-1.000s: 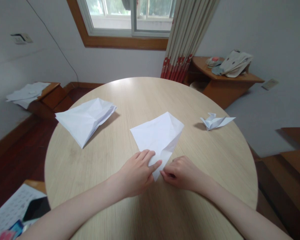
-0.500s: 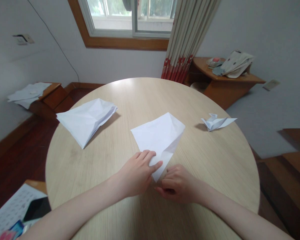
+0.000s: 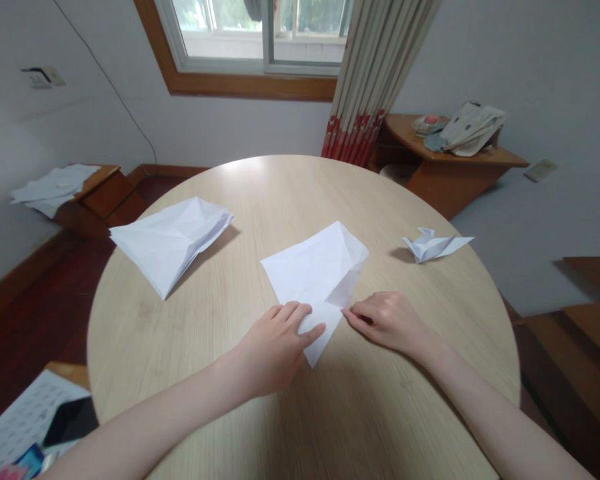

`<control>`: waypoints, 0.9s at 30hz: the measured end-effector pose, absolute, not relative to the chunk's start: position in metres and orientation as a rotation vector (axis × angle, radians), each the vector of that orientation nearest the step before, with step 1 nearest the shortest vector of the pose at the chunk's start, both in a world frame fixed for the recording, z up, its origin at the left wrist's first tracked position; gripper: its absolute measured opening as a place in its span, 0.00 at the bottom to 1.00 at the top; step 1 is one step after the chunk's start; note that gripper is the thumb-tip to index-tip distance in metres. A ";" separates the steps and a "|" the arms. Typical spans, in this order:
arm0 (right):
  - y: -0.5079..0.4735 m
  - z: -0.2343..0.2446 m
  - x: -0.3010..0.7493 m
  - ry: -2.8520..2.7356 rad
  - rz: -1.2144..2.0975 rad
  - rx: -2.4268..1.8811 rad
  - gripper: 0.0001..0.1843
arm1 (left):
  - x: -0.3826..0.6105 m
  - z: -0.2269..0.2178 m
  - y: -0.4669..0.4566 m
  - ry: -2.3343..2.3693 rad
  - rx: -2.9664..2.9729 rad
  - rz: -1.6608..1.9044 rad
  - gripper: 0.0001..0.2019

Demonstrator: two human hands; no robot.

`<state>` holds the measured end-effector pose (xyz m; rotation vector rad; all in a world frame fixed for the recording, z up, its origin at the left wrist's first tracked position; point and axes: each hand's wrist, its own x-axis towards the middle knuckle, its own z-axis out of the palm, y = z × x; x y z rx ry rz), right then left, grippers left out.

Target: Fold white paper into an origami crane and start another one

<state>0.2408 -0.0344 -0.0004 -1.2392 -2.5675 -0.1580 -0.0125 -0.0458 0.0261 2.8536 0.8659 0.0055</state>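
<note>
A white sheet of paper lies on the round table with its near end folded to a point toward me. A raised flap stands along its right side. My left hand rests palm down on the lower left of the sheet, fingers stretched and thumb apart, pressing it to the tabletop. At the sheet's right edge, my right hand has its fingers closed in a pinch, the tips at the paper's border by the flap. Farther right sits a small folded paper bird.
A stack of creased white paper stands at the table's left. Beyond are a window, a curtain and a corner shelf with a cloth bag. A black phone lies at lower left, below the table's edge.
My right hand has moved up and right, from beside the sheet's near tip to its right edge. The left hand stays in place on the paper.
</note>
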 end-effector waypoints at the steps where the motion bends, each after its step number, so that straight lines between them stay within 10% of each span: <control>1: -0.035 -0.001 0.240 -2.567 -0.147 -1.253 0.26 | -0.012 0.026 -0.046 0.867 2.854 0.000 0.28; 27: -0.074 -0.013 0.183 -2.607 0.220 -0.919 0.19 | -0.014 0.027 -0.034 0.866 2.727 0.055 0.26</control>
